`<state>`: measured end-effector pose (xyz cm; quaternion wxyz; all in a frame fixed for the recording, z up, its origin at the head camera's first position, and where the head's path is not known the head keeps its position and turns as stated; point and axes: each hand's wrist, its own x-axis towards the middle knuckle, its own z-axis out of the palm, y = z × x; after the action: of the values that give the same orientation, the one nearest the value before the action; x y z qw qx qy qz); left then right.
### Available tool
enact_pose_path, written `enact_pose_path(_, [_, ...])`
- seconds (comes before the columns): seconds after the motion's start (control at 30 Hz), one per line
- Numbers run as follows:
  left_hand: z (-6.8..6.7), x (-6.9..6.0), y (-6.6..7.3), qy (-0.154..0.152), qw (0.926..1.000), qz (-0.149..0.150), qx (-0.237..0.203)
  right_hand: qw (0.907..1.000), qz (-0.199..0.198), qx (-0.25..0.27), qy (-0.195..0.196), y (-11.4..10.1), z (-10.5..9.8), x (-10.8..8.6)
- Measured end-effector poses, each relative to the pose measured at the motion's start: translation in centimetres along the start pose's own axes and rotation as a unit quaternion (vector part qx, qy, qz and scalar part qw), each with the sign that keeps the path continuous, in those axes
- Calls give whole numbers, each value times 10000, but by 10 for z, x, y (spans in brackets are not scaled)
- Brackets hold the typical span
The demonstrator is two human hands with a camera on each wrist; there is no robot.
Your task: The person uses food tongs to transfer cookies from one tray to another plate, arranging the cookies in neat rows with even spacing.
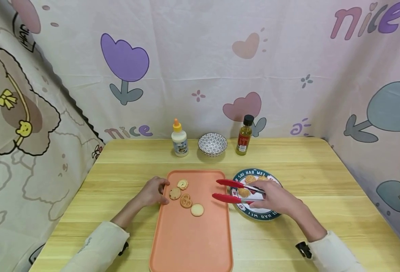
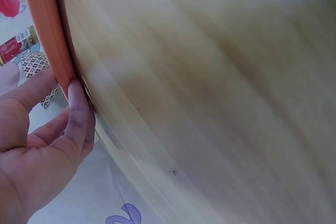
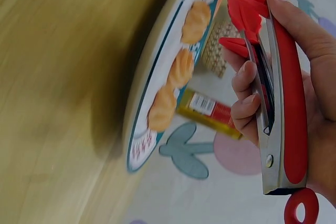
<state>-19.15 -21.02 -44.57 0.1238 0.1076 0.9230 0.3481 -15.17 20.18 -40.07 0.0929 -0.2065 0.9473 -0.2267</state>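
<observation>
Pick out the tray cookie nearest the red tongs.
The plain pale round cookie, beside the pretzel-shaped one; all three others lie farther left on the orange tray.

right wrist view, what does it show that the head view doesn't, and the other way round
Of these two, only the right wrist view shows the red ring at the back end of the tongs. Only the head view shows the left hand gripping the tray, the four cookies on it, and the white bottle. Both show the right hand holding the tongs, the plate with its cookies, the patterned bowl and the red-labelled bottle.
</observation>
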Motion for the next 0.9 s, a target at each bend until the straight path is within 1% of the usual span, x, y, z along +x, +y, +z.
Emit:
enact_pose_path(0.1, [0,0,0,-12,10000,35,11,9996,-273,31,18,-6,6,3])
enact_pose_path(0.2, [0,0,1,-18,10000,-32,-23,9988,-475,108,-46,-13,11,6])
enact_pose_path(0.37, [0,1,0,-40,10000,-28,-6,9977,-552,227,-320,-25,18,10])
enact_pose_path(0.43, [0,1,0,-33,10000,-37,-14,9972,-633,208,-348,-29,20,11])
enact_pose_path(0.57, [0,0,0,-12,10000,-70,-55,9951,-916,190,-330,-36,26,13])
enact_pose_path(0.63, [1,0,0,-4,10000,-72,-46,9946,-964,170,-349,-38,29,13])
enact_pose_path(0.77, [1,1,-1,3,10000,-54,-39,9950,-895,112,-426,-41,32,12])
enact_pose_path(0.9, [1,1,-2,-5,10000,-65,-74,9948,-918,27,-447,-42,33,14])
